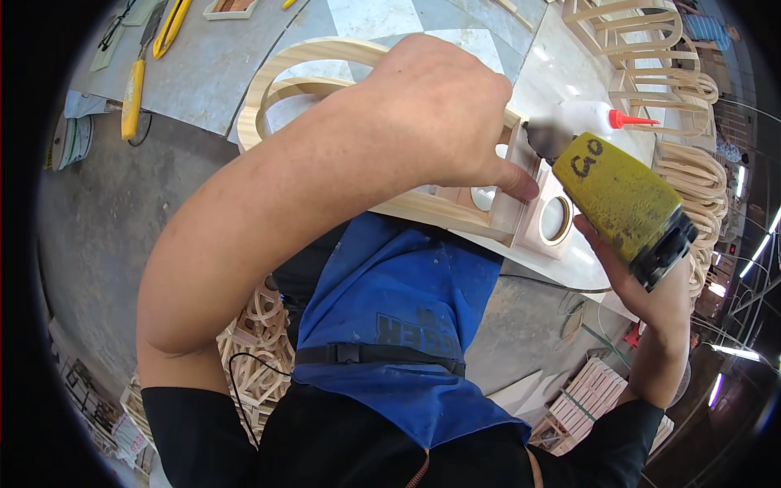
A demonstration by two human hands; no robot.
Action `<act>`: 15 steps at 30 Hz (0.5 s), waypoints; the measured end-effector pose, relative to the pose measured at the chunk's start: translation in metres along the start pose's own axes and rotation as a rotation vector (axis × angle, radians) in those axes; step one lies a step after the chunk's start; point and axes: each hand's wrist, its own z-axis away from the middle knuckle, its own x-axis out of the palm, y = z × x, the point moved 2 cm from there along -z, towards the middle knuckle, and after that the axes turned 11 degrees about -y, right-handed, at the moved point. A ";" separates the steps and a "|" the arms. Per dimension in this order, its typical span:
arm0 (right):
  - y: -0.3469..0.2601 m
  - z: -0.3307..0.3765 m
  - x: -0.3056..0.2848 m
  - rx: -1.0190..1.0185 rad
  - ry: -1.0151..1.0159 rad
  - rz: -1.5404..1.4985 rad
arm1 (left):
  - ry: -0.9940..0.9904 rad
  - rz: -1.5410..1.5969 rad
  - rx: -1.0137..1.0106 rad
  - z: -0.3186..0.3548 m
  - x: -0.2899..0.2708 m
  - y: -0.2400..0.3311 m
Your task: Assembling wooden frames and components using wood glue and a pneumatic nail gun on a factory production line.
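My left hand [443, 106] reaches across a pale wooden frame [305, 55] with a rounded loop end. Its thumb presses on the frame's right end board, and its other fingers are hidden behind the hand. In my right hand [622, 276] is a yellow power tool [610, 195], worn and dirty, with a black rear end. The tool's blurred dark head is close to that end board, but I cannot tell whether they touch. Beside the thumb lies a small wooden block with a round hole [556, 220]. A white bottle with a red nozzle [582, 116] lies just beyond the tool.
Several looped wooden frames [651, 49] stand at the far right, with more stacked hoops [691, 195] below. A yellow-handled tool [133, 102] and yellow cutters [172, 26] lie on the grey table [224, 73] at far left. A cable runs along the table's near edge.
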 end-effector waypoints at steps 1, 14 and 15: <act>-0.003 -0.002 -0.003 -0.050 -0.042 0.043 | 0.001 -0.004 -0.001 0.000 0.000 0.000; -0.042 -0.020 -0.018 -0.016 -0.072 0.047 | 0.007 0.010 0.013 -0.001 0.000 0.000; -0.043 -0.020 -0.021 0.030 -0.101 0.035 | 0.018 0.010 0.021 -0.001 -0.001 0.000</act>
